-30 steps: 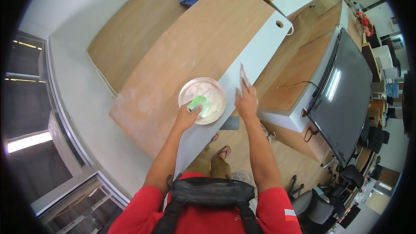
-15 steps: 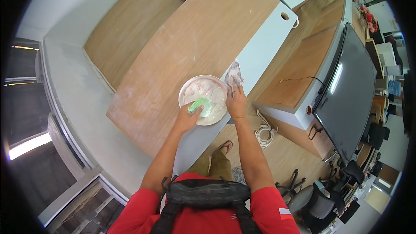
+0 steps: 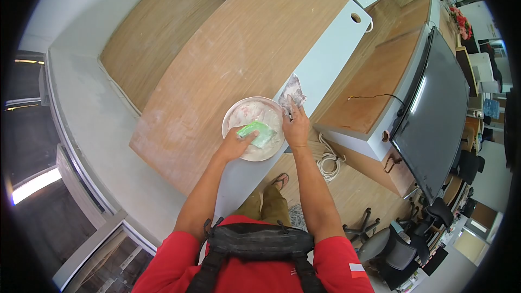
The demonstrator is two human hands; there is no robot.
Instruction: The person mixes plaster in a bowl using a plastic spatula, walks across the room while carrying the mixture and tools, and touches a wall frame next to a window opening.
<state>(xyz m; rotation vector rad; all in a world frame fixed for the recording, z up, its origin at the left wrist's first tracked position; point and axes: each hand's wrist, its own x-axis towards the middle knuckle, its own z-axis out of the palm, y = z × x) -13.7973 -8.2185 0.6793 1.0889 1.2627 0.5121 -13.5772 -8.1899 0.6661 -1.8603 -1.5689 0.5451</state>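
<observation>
A round white basin [image 3: 227, 121] smeared inside with whitish, faintly pink paste sits at the near edge of the wood-topped desk [image 3: 217, 65]. My left hand [image 3: 233, 144] is closed on a green plastic scraper [image 3: 259, 133], its pale flat part over the paste inside the basin. To the right of the basin, my right hand [image 3: 296, 127] has its fingers on a grey-pink, paste-smeared piece [image 3: 292, 90] above the desk's pale blue strip [image 3: 331, 49]. Whether that piece is a rag or a smeared blade is unclear.
White dusty smears mark the desktop. On the right stand a brown cabinet [image 3: 374, 97] and a large dark screen [image 3: 434, 114]. Coiled white cable [image 3: 328, 165] lies on the floor, with office chairs [image 3: 391, 247] at the lower right. A window [image 3: 32, 179] is at the left.
The green scraper has turned flatter in my left hand, showing more of its face over the paste. My right hand stays in nearly the same place. The view has shifted slightly.
</observation>
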